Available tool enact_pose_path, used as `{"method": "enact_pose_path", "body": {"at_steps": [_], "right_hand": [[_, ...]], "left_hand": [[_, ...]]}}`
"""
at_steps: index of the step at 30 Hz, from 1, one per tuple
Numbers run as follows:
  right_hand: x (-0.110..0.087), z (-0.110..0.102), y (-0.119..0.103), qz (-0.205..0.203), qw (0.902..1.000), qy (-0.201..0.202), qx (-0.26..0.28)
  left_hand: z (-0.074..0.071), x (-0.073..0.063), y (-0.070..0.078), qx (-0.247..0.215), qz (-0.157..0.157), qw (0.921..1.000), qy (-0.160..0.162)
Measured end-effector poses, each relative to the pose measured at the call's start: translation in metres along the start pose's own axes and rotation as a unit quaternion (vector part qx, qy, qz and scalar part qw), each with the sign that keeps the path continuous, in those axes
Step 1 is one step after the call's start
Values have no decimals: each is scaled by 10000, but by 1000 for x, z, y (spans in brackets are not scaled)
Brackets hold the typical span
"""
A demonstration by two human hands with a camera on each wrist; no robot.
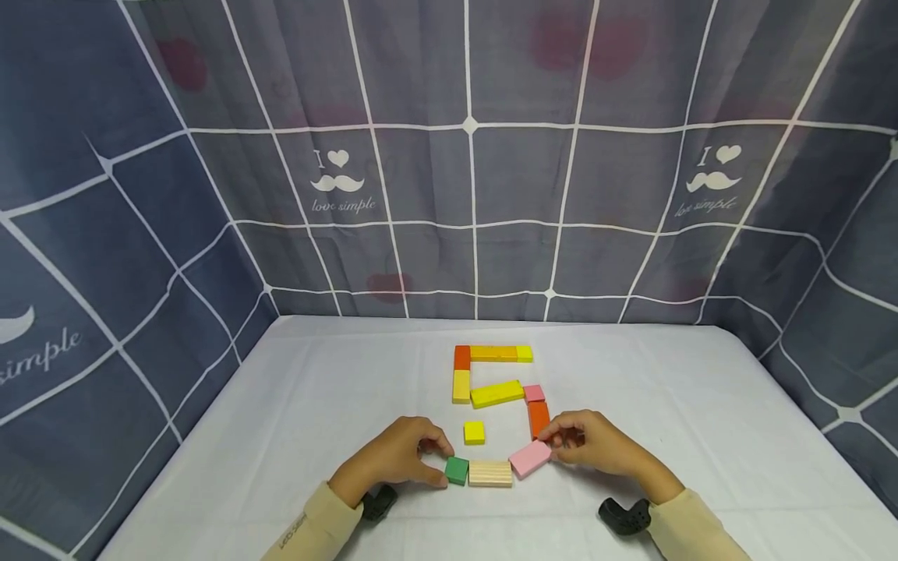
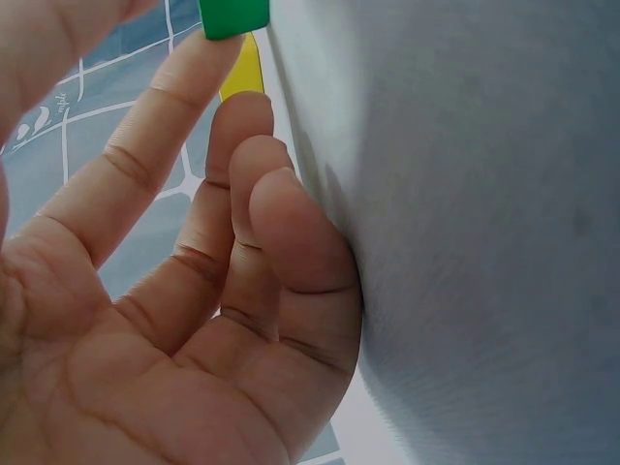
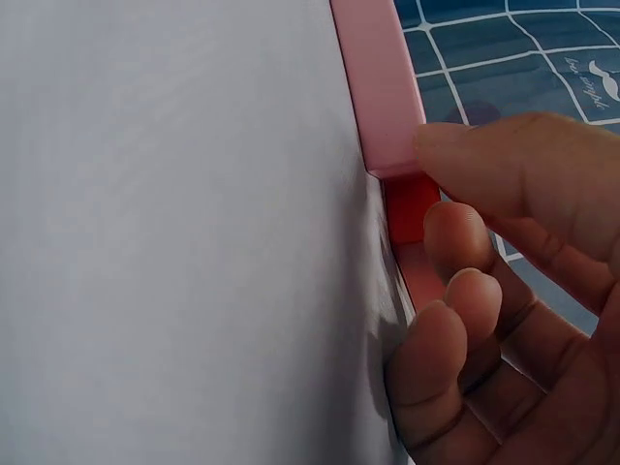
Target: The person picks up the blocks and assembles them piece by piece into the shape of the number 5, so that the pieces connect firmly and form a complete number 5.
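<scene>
My left hand (image 1: pixel 407 453) is at the left end of the bottom row of blocks, thumb and index finger pinching a small green block (image 1: pixel 457 471). In the left wrist view the index fingertip touches the green block (image 2: pixel 234 15); the thumb tip is out of frame. On the right, my right hand (image 1: pixel 596 442) pinches a tilted pink block (image 1: pixel 530 459) with thumb and index finger. Its thumb presses the near end of the pink block (image 3: pixel 383 92) in the right wrist view. Between these two lies a ribbed pale wooden block (image 1: pixel 490 474).
An orange-red block (image 1: pixel 538 419) and a small pink block (image 1: pixel 534 393) lead up to a slanted yellow block (image 1: pixel 497 394). Further back are a yellow block (image 1: pixel 461 386), a red-orange block (image 1: pixel 462 358), a yellow-orange bar (image 1: pixel 493 354) and a yellow cube (image 1: pixel 525 354). Another yellow cube (image 1: pixel 474 432) lies apart.
</scene>
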State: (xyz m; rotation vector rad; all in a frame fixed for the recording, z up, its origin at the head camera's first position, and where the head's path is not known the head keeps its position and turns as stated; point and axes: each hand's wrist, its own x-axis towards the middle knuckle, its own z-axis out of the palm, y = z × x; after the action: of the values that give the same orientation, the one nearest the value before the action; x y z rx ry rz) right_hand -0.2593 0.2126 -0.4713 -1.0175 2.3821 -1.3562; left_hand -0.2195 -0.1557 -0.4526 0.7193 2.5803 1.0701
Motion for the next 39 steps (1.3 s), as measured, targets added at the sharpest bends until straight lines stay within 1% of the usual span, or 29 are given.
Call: {"method": "enact_pose_path", "body": {"at_steps": [4,12,21,36,39], "right_hand": [[1,-1,-1,90,9999,18,-47],[1,1,-2,195,9998,26,-17],[1,1,-3,245,9997,24,-33],[-1,2,-1,162,9999,28,-40],[1,1,0,108,9999,8,-40]], "left_hand": [[-1,1,1,37,41,10000,7],[1,0,1,23,-9,10000,13],[0,0,1,61,36,10000,11],[1,-1,1,-6,27,10000,7],[-2,-1,1,-26,-12,10000,-15]]}}
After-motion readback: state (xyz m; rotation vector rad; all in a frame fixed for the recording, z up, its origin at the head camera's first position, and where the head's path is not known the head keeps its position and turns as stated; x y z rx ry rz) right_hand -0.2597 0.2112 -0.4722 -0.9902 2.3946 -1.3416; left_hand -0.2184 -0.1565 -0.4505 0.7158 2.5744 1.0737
